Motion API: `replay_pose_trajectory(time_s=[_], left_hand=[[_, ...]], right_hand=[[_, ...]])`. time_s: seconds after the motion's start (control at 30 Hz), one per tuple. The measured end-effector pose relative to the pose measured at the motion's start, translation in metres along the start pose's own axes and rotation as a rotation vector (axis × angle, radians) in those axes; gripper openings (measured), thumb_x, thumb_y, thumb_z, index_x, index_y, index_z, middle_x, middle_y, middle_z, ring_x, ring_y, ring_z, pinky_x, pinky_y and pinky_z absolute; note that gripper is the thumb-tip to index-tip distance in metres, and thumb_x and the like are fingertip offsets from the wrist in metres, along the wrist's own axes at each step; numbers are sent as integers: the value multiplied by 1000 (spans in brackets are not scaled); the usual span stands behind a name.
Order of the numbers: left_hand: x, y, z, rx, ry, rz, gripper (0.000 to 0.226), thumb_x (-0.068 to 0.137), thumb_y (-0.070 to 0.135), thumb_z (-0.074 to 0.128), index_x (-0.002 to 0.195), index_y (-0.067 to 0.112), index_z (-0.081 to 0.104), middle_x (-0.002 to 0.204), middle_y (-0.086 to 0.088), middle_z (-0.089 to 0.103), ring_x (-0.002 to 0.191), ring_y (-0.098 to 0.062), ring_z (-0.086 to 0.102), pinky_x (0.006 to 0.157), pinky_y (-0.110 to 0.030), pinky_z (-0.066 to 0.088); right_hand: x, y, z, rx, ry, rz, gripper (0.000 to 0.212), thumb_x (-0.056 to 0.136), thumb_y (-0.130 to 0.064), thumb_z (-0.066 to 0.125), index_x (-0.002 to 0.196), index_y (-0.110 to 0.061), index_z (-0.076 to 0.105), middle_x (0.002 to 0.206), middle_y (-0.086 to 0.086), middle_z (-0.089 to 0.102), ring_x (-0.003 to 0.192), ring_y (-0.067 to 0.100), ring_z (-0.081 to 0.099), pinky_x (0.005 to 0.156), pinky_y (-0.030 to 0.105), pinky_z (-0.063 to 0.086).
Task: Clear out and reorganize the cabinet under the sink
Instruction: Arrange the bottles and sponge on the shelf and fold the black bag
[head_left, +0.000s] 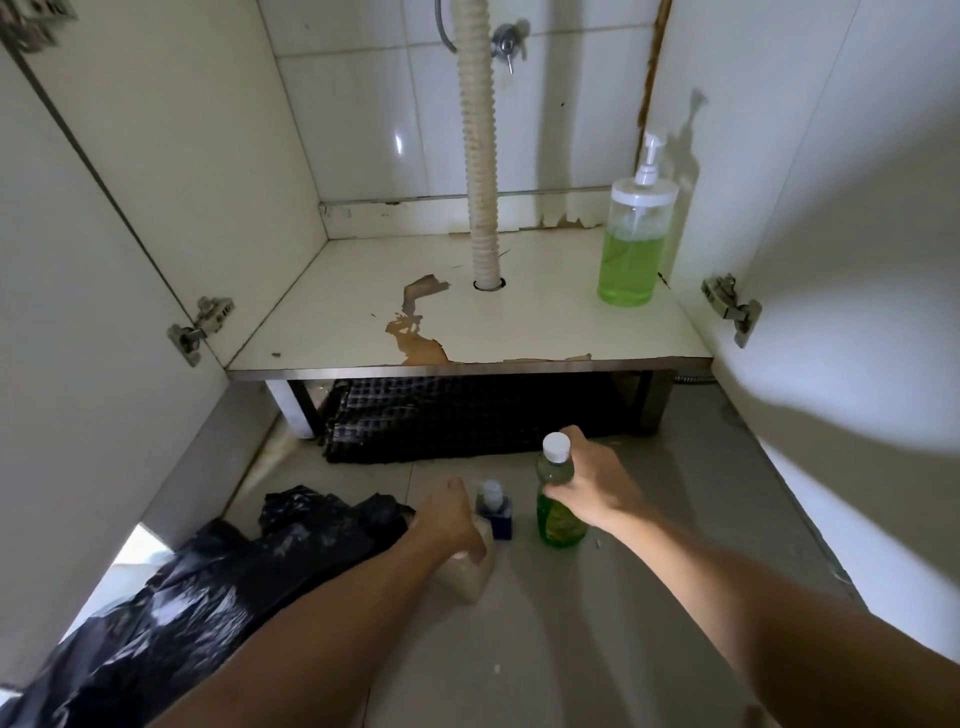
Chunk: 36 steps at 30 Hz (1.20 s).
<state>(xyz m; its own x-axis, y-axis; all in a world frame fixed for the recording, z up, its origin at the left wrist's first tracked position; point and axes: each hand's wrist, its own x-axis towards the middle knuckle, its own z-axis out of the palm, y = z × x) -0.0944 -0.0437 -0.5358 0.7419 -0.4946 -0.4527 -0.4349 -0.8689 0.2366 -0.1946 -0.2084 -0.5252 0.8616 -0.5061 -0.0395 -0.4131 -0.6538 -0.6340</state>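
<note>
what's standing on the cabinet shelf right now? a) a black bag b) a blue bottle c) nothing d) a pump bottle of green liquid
d: the pump bottle of green liquid stands alone at the right rear of the cabinet shelf, beside the drain hose.

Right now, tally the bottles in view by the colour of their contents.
Green: 2, the pump bottle on the cabinet shelf and the capped bottle gripped by the right hand.
Cream: 1, the bottle under the left hand.
Blue: 1, the small pump bottle.
Total: 4.
</note>
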Motion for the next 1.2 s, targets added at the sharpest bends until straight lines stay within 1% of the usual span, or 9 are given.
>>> replay_pose_trajectory(time_s=[0.17, 0.3, 0.43, 0.5, 0.7, 0.83, 0.93, 1.07, 1.2], left_hand=[[-13, -1, -40, 44, -26, 20, 83, 66, 30, 84, 132, 9, 38, 129, -11, 49, 115, -26, 51, 79, -31, 48], [-29, 9, -99, 55, -1, 103, 93, 59, 34, 86, 137, 18, 38, 133, -8, 46, 101, -21, 50, 82, -36, 56], [-44, 32, -161, 30, 116, 234, 98, 63, 31, 84, 144, 23, 29, 142, -3, 41, 122, -24, 44, 90, -32, 46], [-41, 49, -191, 61, 205, 294, 100, 64, 33, 84, 145, 27, 27, 143, -2, 40, 132, -25, 36, 99, -33, 38], [8, 96, -229, 109, 417, 355, 100, 65, 29, 83, 145, 29, 24, 135, -8, 46, 110, -28, 54, 85, -36, 50], [57, 108, -231, 175, 379, 363, 102, 68, 26, 81, 147, 32, 18, 139, -8, 45, 114, -30, 53, 88, -37, 51], [87, 115, -233, 195, 326, 405, 109, 68, 24, 82, 149, 35, 10, 145, -10, 40, 120, -31, 51, 95, -41, 50], [117, 115, -236, 1, 328, 486, 110, 72, 19, 81, 151, 33, 6, 152, -10, 33, 131, -30, 42, 95, -31, 39], [143, 98, -212, -486, 394, 486, 120, 65, 23, 86, 152, 28, 4, 150, -6, 38, 133, -27, 41, 99, -33, 37]], right_hand=[[2, -17, -28, 42, 106, -7, 50, 72, -25, 76, 113, -21, 49, 95, 0, 64, 84, 18, 63, 75, 37, 57], [12, -37, -75, 124, 196, -6, 52, 72, -30, 75, 115, -18, 49, 95, -1, 62, 84, 18, 60, 73, 27, 51], [27, -67, -122, 219, 361, -91, 45, 76, -27, 74, 112, -14, 51, 91, 2, 64, 77, 19, 61, 61, 24, 48], [44, -79, -138, 208, 426, -153, 46, 78, -28, 72, 115, -12, 49, 94, 5, 65, 79, 21, 63, 66, 28, 51], [109, -90, -157, 118, 443, -173, 57, 81, -26, 71, 125, -6, 41, 106, 7, 58, 94, 23, 58, 79, 31, 49], [146, -75, -160, 206, 390, -85, 57, 83, -25, 70, 130, -12, 39, 122, 11, 56, 112, 28, 56, 93, 37, 49], [167, -72, -160, 236, 353, -87, 66, 89, -26, 63, 144, -15, 27, 139, 9, 46, 125, 26, 47, 102, 31, 40], [193, -72, -154, 249, 337, -85, 64, 94, -14, 55, 148, -18, 20, 139, 7, 46, 113, 22, 52, 80, 22, 41], [217, -72, -146, 246, 364, -124, 60, 89, -4, 54, 141, -21, 30, 125, 8, 54, 101, 22, 55, 70, 24, 44]])
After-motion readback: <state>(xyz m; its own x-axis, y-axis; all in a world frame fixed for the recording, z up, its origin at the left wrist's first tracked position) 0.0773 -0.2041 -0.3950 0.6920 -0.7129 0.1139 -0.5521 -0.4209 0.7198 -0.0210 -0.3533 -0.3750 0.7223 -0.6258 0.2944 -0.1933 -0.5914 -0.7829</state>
